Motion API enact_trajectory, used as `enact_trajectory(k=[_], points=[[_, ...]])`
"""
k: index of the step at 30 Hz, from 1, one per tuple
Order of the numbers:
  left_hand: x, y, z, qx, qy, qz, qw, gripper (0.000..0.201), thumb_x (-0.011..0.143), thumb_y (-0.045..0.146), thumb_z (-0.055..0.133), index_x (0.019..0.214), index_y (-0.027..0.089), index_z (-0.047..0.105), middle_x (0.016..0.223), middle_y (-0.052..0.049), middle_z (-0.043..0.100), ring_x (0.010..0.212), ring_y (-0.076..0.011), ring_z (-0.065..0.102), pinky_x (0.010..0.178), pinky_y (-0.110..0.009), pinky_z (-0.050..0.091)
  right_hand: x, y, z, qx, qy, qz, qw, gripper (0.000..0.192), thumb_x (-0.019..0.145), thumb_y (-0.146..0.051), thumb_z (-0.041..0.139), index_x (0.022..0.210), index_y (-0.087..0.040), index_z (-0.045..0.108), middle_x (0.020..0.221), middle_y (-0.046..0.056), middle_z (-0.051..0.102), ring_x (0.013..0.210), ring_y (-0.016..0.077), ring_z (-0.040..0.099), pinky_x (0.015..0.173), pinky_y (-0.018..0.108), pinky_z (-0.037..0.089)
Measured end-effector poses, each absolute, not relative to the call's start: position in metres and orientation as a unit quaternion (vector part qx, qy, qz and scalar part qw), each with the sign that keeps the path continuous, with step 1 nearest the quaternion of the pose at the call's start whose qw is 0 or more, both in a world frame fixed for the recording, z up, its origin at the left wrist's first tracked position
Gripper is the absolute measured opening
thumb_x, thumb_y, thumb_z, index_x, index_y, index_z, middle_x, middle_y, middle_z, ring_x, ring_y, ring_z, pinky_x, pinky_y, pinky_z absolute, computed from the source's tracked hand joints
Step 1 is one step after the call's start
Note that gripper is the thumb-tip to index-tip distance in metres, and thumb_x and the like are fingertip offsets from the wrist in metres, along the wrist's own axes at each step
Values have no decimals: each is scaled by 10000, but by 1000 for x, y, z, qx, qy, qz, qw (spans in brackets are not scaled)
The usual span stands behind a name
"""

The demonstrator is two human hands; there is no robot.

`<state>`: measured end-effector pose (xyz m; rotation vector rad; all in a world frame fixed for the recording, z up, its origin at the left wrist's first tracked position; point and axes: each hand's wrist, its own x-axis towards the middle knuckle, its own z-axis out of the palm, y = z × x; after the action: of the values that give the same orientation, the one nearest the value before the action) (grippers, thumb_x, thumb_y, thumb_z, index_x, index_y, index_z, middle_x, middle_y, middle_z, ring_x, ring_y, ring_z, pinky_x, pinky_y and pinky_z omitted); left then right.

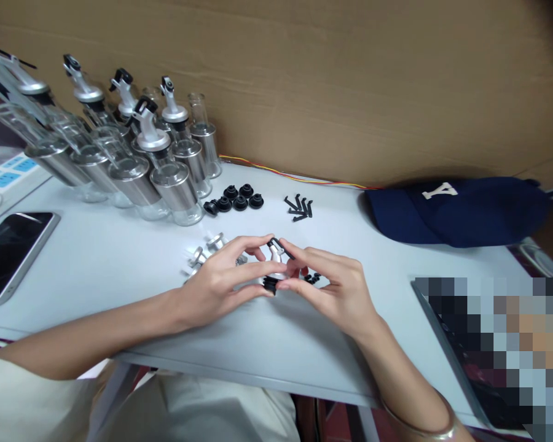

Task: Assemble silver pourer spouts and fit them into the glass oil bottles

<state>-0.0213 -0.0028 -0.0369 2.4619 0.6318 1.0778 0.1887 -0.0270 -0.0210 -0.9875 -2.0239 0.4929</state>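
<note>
Between both hands is a silver bottle pourer (275, 258) with a black flip cap on top and a black ribbed stopper below. My left hand (225, 273) grips it from the left, fingers at the cap and stopper. My right hand (334, 282) pinches it from the right, index finger along the black cap. Several silver pourer bodies (198, 256) lie beside and partly behind my left hand. Small black pieces (312, 278) sit by the right fingers, partly hidden. Black ribbed stoppers (240, 201) and thin black levers (299, 209) lie farther back on the table.
Several glass bottles with steel sleeves (175, 187) stand at the back left, some topped with pourers. A phone (16, 255) and a power strip (9, 178) are on the left. A navy cap (456, 209) lies right, near a dark-edged, pixelated object (465, 344). Cardboard (327, 86) rises behind.
</note>
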Motion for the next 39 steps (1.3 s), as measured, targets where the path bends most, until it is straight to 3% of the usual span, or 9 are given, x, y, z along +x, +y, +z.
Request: enact_trajectory(k=[15,22,27,39], points=[[-21,-3,-36,879,221,385,174,217,894,210,577,1108,178,604,1223,-140,537,842,-123,602,775,-300,567,189,-28,-20,-378,-802,188,423,355,851,-299,657,1191,-199,638,701,6,683,567,109,604,583,231,535],[-20,-1,-39,830,235,449,233,472,820,291,688,1207,173,445,1225,-162,569,1151,-229,561,920,-378,520,188,-31,-15,-420,-772,173,445,259,800,-322,712,1012,-179,670,750,40,713,644,156,664,627,274,559],[-20,-1,-38,848,244,420,213,283,817,277,687,1034,186,529,1214,-137,529,1099,-222,567,898,-397,529,188,-31,-15,-398,-795,147,433,179,825,-232,685,999,-189,680,747,31,736,639,154,680,630,271,557],[-19,-1,-39,847,212,426,235,230,849,226,646,1047,185,535,1289,-150,468,950,-155,599,838,-366,566,189,-31,-15,-394,-812,112,416,136,862,-211,639,991,-183,670,736,27,737,620,140,679,611,242,544]])
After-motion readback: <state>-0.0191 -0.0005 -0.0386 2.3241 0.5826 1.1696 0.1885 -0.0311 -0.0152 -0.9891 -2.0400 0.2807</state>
